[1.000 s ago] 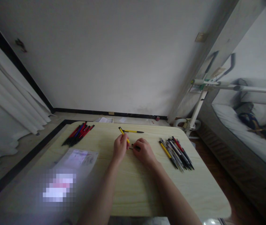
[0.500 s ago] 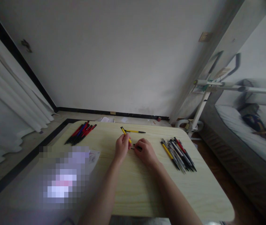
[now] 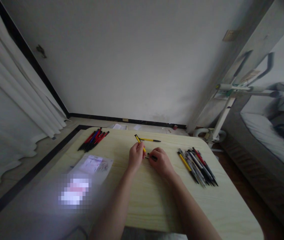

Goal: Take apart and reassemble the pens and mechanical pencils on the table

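Note:
My left hand [image 3: 136, 155] is closed around the yellow barrel of a pen [image 3: 138, 139], its black end pointing up and away from me. Close beside it, my right hand [image 3: 161, 160] pinches a small black pen part [image 3: 154, 158], mostly covered by the fingers. A thin dark piece shows between the two hands, too small to make out. Just beyond them lies another yellow pen [image 3: 150, 140] with a black tip, flat on the table. To the right of my right hand is a pile of pens [image 3: 198, 166] in black, white, grey, red and yellow.
Red, blue and black pens [image 3: 93, 140] are heaped at the table's far left. A printed sheet or packet [image 3: 106, 164] lies nearer on the left, beside a pixelated bright patch. The pale wooden table [image 3: 147, 206] faces a wall. A white-framed exercise machine [image 3: 223, 116] and a bed stand at right.
The whole view has shifted slightly, so everything sits a little further right. Both hands keep the same hold and the same place on the table.

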Motion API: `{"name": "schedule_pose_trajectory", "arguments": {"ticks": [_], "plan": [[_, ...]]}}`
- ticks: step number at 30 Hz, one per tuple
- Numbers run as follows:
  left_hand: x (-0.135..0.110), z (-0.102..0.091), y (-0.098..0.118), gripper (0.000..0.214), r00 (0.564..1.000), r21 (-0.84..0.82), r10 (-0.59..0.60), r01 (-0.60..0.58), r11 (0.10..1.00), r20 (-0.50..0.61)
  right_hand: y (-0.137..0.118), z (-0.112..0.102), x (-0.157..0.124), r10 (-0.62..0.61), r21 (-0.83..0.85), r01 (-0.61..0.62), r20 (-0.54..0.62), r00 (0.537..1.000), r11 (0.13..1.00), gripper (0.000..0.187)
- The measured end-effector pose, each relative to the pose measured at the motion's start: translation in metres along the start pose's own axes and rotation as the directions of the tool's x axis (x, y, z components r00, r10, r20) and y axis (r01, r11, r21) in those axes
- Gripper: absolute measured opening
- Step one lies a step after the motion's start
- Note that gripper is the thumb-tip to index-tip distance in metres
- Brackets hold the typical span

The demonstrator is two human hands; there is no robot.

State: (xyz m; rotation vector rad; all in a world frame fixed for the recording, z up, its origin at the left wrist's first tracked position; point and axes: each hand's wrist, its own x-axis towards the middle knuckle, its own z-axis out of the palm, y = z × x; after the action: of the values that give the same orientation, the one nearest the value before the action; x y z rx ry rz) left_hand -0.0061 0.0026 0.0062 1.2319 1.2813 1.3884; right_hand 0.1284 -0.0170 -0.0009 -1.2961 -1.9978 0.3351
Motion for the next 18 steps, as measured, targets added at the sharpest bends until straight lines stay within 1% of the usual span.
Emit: {"name": "schedule_pose_trajectory", "arguments": {"ticks": [11,18], "plan": [[-0.0002,0.0010,-0.0015,0.037,1.000,-0.007,0.004,-0.004,1.000,-0.005,0.0012,-0.0001,-0.0009,0.009,0.012,-0.009,-0.008,1.000,1.000,0.008],[0.0018,-0.0008,-0.0018,0.036,0.998,0.071,0.040,-0.037,0.997,-0.041,0.0013,-0.0001,-0.0011,0.008,0.009,-0.008,0.001,1.000,1.000,0.008]]}}
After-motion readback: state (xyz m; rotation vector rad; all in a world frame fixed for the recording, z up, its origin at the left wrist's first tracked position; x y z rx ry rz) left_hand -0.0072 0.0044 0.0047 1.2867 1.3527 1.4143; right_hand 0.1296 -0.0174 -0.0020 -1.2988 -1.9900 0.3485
